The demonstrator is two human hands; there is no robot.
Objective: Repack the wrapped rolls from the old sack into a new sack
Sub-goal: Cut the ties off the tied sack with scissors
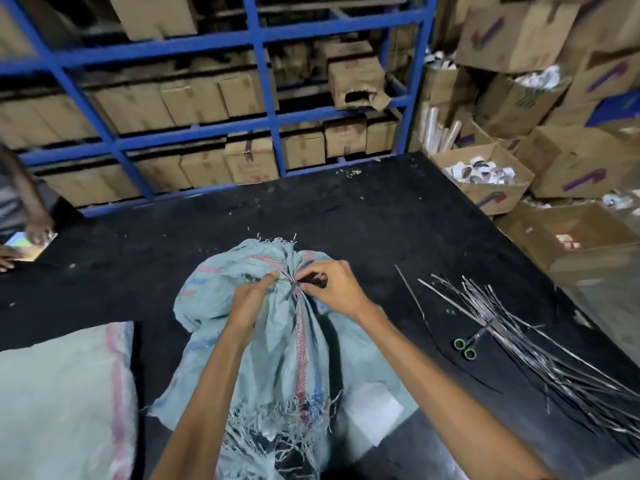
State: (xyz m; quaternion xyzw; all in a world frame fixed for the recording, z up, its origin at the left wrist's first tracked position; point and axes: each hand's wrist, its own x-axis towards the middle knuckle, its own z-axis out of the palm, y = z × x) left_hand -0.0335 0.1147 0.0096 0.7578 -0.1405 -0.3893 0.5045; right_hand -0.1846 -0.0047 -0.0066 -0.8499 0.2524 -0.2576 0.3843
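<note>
Both the left hand [254, 292] and the right hand [334, 285] pinch the gathered neck of the old sack [277, 358] on the counter [346, 209] beneath them, so repacking seems barely begun: no rolls show, and a second sack [62, 393] lies left of the left forearm.

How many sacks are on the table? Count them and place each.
2. The frayed sack lies centred on the black table; the pale sack lies at its near-left corner. Others may be hidden.
</note>
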